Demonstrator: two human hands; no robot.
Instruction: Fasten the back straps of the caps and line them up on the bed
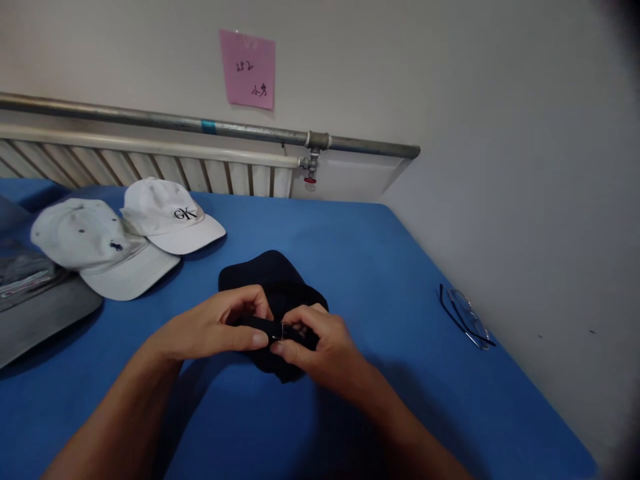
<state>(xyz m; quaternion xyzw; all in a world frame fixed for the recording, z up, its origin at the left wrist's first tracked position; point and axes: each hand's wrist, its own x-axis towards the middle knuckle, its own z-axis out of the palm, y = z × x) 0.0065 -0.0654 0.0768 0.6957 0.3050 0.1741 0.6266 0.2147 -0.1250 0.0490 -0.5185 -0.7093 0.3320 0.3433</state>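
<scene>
Pale wall (500, 133) with radiator (215, 177) and metal pipe (150, 117), blue surface (350, 247) below, black cap (267, 268) near its middle, plain, brim pointing away, metal buckle (281, 331) on the strap (257, 324), I note my left hand (213, 327) pinching the strap, my right hand (327, 343) pinching it beside the buckle.

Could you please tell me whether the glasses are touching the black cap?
No, the glasses lie well to the right of the black cap, with a stretch of the blue surface showing between them.
</scene>
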